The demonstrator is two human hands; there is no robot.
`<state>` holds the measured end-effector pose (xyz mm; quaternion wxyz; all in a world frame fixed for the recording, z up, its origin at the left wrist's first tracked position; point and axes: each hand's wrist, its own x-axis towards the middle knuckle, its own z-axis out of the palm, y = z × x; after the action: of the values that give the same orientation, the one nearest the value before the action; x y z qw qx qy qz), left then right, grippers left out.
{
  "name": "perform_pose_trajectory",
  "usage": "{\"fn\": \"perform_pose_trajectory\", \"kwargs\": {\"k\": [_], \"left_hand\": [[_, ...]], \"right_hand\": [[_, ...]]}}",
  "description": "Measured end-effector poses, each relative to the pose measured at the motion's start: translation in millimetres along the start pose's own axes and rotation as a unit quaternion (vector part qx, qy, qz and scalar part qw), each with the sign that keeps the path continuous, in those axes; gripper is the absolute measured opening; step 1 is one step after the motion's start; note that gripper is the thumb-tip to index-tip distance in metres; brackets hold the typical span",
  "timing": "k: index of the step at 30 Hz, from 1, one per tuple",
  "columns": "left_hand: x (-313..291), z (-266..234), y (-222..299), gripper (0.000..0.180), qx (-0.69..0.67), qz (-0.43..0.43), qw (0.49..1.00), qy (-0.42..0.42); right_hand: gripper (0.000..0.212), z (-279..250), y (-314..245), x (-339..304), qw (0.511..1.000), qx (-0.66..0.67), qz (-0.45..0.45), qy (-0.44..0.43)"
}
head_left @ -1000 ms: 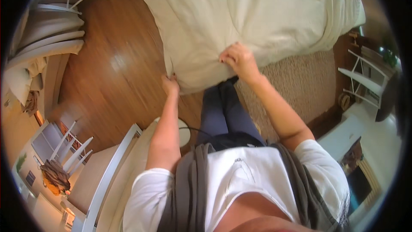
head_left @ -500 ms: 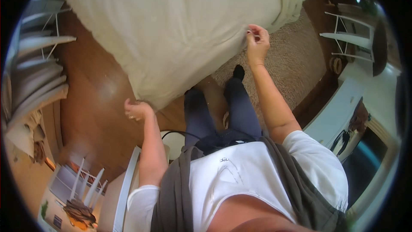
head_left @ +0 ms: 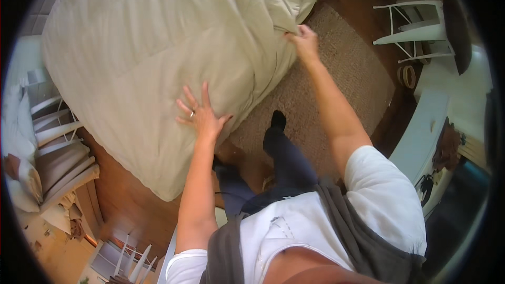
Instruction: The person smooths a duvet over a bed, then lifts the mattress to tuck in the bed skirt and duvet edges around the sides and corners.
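A large beige duvet [head_left: 131, 73] spreads over the bed in front of me, its near corner hanging toward the floor. My left hand [head_left: 205, 118] lies on top of the duvet near that corner, fingers spread wide, a ring on one finger. At the duvet's right edge, my right hand [head_left: 304, 42] pinches a fold of the fabric between thumb and fingers. Creases run through the cloth close to this grip. What lies beneath the duvet is mostly hidden.
A beige rug [head_left: 336, 68] covers the floor on the right, beside wooden flooring [head_left: 126, 179]. White-legged chairs [head_left: 415, 34] stand at the far right, with a pale cabinet [head_left: 421, 131] nearer. On the left are another chair [head_left: 58, 131] and a pile of folded textiles [head_left: 63, 173].
My left hand has moved up and right from beside the corner onto the duvet, fingers spreading. My right hand has shifted slightly left along the edge. The duvet now sits bunched toward the right.
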<state>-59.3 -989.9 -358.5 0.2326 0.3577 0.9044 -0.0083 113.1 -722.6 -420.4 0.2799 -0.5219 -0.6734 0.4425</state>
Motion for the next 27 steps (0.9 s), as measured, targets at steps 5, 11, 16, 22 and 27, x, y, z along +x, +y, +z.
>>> {"fn": "perform_pose_trajectory", "kwargs": {"k": [5,11,16,22,27], "left_hand": [[10,21,-8,0.114,0.016,-0.014,1.000,0.001],[16,18,5,0.114,0.047,-0.037,0.998,-0.031],[18,34,-4,0.117,0.072,-0.048,0.996,-0.020],[17,43,-9,0.117,0.110,-0.061,0.992,-0.018],[3,18,1,0.117,0.145,-0.079,0.985,-0.050]], "right_hand": [[0.011,-102,7,15,0.965,0.070,0.115,0.225],[0.024,-97,23,39,0.867,-0.384,0.187,-0.256],[0.026,-84,18,137,0.992,-0.082,0.048,0.084],[0.044,-63,7,266,0.963,-0.198,0.086,0.164],[0.029,-143,-6,311,0.966,-0.049,-0.030,0.251]]}}
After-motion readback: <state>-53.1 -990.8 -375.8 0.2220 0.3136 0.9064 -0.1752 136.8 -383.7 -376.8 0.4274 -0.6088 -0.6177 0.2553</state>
